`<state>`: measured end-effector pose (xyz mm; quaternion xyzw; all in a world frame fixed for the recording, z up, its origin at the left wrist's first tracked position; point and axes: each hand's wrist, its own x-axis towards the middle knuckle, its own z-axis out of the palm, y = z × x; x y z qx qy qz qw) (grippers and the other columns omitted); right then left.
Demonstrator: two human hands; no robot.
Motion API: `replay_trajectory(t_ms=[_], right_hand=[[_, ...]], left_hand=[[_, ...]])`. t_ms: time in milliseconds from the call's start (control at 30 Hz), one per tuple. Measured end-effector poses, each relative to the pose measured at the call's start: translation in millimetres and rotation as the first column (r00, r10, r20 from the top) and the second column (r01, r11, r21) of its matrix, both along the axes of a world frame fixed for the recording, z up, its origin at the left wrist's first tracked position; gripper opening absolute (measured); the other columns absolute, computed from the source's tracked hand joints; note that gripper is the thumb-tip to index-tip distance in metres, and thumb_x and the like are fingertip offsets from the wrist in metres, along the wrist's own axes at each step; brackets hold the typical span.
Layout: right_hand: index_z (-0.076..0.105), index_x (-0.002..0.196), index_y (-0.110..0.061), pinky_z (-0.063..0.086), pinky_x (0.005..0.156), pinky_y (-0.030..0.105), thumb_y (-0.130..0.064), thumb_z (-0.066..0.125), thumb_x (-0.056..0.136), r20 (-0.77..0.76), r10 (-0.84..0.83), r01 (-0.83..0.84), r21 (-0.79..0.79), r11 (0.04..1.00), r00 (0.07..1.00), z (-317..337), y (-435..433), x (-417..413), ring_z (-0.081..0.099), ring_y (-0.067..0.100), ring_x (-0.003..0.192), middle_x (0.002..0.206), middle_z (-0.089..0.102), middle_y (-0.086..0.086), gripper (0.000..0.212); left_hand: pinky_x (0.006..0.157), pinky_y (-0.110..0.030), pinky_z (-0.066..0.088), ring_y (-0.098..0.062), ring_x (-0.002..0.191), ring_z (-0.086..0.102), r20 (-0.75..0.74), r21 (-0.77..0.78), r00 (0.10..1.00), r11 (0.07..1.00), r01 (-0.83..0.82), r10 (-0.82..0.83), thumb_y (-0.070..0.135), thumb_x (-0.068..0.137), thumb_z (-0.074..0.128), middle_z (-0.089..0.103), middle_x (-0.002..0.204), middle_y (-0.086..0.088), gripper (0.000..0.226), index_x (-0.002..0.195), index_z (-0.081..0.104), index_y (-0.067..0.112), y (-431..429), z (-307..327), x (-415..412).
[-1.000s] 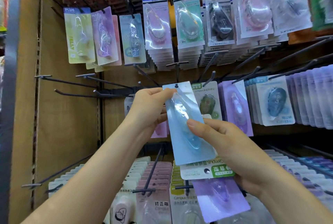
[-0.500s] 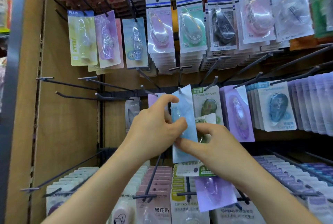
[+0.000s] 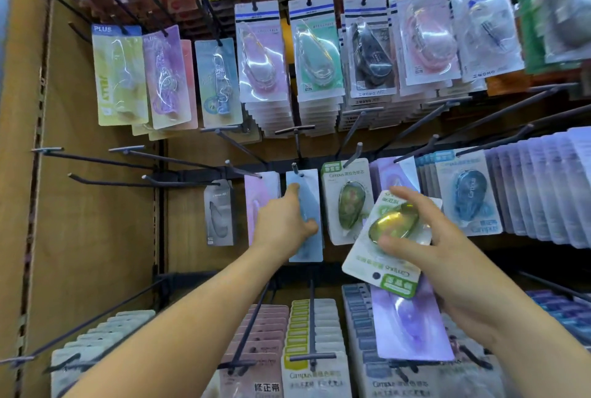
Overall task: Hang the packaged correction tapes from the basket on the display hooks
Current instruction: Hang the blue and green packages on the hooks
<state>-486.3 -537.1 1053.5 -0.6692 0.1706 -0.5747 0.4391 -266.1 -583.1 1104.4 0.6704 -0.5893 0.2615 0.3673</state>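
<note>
A pale blue correction tape pack [image 3: 309, 202] hangs on a middle-row hook [image 3: 295, 169]. My left hand [image 3: 281, 225] holds it at its left edge, thumb across the front and index finger pointing up along the card. My right hand [image 3: 447, 257] grips a green correction tape pack [image 3: 363, 255], turned upside down, in front of the shelf. Under it in the same hand lies a purple pack [image 3: 411, 329]. No basket is in view.
Bare hooks [image 3: 96, 159] jut out at the left of the middle row. A grey pack [image 3: 220, 213], a pink pack [image 3: 259, 193], a hung green pack [image 3: 347, 202] and dense blue stacks [image 3: 463, 193] fill the row. Full rows hang above and below.
The blue pack went from both hands onto the hook and now hangs there. My right hand let go of it and drew back right with the green and purple packs.
</note>
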Motion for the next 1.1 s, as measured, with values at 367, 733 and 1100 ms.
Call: replay_trajectory(t_ms=[367,733,1100], right_hand=[[0.004,0.148,-0.06,0.059,0.067,0.025,-0.014,0.081,0.055,0.121,-0.006,0.007,-0.004,1.0,0.993,-5,-2,-5,0.074,0.007,0.09,0.094,0.076,-0.018,0.129],[0.064,0.12,-0.017,0.061,0.073,0.026,0.001,0.079,0.074,0.078,0.048,-0.04,-0.108,0.993,0.996,-5,-4,6,0.073,0.014,0.096,0.106,0.076,0.0,0.052],[0.046,0.14,-0.044,0.059,0.089,0.036,0.003,0.081,0.073,-0.026,-0.023,0.017,-0.214,0.977,0.999,-5,-2,4,0.067,0.011,0.111,0.125,0.069,-0.009,0.089]], left_hand=[[0.072,-0.039,0.052,-0.037,0.102,0.062,0.18,0.12,0.965,0.97,-0.213,0.19,0.033,0.093,0.063,0.062,0.117,-0.018,0.063,0.141,0.031,0.009,-48,19,11],[0.052,-0.026,0.052,-0.01,0.059,0.065,-0.303,-0.12,0.743,0.798,0.591,-0.596,0.039,0.096,0.056,0.07,0.072,0.001,0.025,0.088,0.07,0.021,71,-4,-33],[0.073,-0.049,0.059,-0.027,0.074,0.074,-0.589,-0.163,0.44,0.633,0.757,-0.678,0.039,0.072,0.074,0.076,0.084,-0.008,0.034,0.087,0.071,0.009,91,-12,-47]])
